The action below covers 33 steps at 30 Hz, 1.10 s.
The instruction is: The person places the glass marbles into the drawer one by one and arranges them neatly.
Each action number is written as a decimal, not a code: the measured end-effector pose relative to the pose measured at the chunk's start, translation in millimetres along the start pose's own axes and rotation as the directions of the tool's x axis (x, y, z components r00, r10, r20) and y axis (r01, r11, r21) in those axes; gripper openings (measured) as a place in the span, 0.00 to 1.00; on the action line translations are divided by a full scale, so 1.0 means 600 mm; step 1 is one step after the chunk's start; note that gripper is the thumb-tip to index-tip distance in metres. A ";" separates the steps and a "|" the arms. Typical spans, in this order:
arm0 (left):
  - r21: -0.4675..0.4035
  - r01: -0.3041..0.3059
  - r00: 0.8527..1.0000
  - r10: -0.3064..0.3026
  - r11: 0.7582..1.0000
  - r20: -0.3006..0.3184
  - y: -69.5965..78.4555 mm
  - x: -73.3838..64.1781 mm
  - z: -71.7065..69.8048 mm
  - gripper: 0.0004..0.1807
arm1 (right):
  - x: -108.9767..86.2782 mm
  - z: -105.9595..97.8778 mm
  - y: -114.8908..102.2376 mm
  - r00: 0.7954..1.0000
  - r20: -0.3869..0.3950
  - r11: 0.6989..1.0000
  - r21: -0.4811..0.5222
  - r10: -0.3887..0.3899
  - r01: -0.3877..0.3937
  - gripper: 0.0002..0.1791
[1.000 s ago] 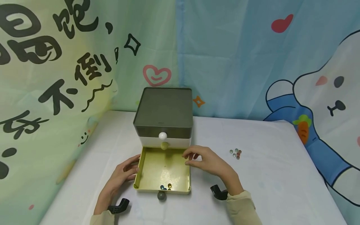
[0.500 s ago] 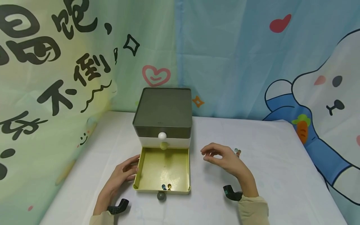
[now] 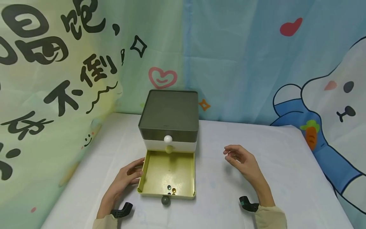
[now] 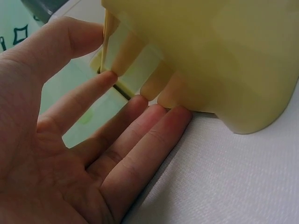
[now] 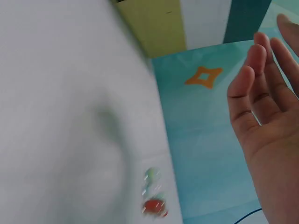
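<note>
A yellow-green drawer (image 3: 160, 168) stands pulled out from the bottom of a tiered drawer box (image 3: 168, 111). Several small glass beads (image 3: 174, 190) lie inside the drawer by its front wall. My left hand (image 3: 125, 176) touches the drawer's left side; in the left wrist view its straight fingertips (image 4: 177, 116) meet the yellow wall. To the right of the box, my right hand (image 3: 243, 160) hovers above the table with relaxed, slightly bent fingers and nothing visible between them. The right wrist view has a blurred group of glass beads (image 5: 153, 205) on the cloth; the hand hides them in the head view.
A white cloth covers the table (image 3: 211, 197). Above the open drawer are a white tier with a yellow-green knob (image 3: 169, 149) and a dark grey tier with a white knob (image 3: 168, 139). A dark knob (image 3: 166, 200) sticks out at the drawer front. Printed curtains (image 3: 228, 70) hang behind.
My right hand has moved right, from over the drawer's right edge to above the table near the loose beads. My left hand stays at the drawer's side. The head view has shifted slightly.
</note>
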<state>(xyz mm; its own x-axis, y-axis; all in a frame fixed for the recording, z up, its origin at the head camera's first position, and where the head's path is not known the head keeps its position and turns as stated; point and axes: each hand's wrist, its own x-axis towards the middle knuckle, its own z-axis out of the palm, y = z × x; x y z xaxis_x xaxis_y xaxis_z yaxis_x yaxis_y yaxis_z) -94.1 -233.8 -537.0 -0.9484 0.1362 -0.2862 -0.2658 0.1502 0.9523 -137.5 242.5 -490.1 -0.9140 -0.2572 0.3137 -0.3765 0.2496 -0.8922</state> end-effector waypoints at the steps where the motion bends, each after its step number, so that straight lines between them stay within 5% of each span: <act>1: 0.000 -0.001 1.000 0.001 1.000 0.004 0.000 0.000 0.000 0.34 | -0.004 -0.003 0.002 1.000 -0.009 1.000 0.000 0.005 -0.005 0.18; 16: 0.030 -0.016 1.000 0.016 0.999 0.008 0.002 0.003 0.001 0.35 | -0.055 -0.073 0.033 0.995 -0.044 0.995 -0.037 0.088 -0.090 0.21; 28: 0.011 -0.001 1.000 0.002 1.000 -0.019 -0.002 0.004 0.005 0.34 | -0.054 -0.124 0.066 0.996 -0.020 0.983 -0.157 0.090 -0.092 0.21; 33: 0.007 0.008 1.000 -0.008 1.000 -0.019 -0.001 0.003 0.003 0.34 | -0.046 -0.139 0.080 0.991 -0.003 0.955 -0.268 0.131 -0.127 0.22</act>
<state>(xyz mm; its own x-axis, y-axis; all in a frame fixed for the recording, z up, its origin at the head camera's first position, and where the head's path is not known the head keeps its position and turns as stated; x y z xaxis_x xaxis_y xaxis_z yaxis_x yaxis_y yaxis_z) -95.1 -231.7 -538.0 -0.9493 0.1162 -0.2921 -0.2727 0.1577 0.9491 -142.7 339.7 -514.6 -0.9560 -0.2194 0.1947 -0.2836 0.5213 -0.8049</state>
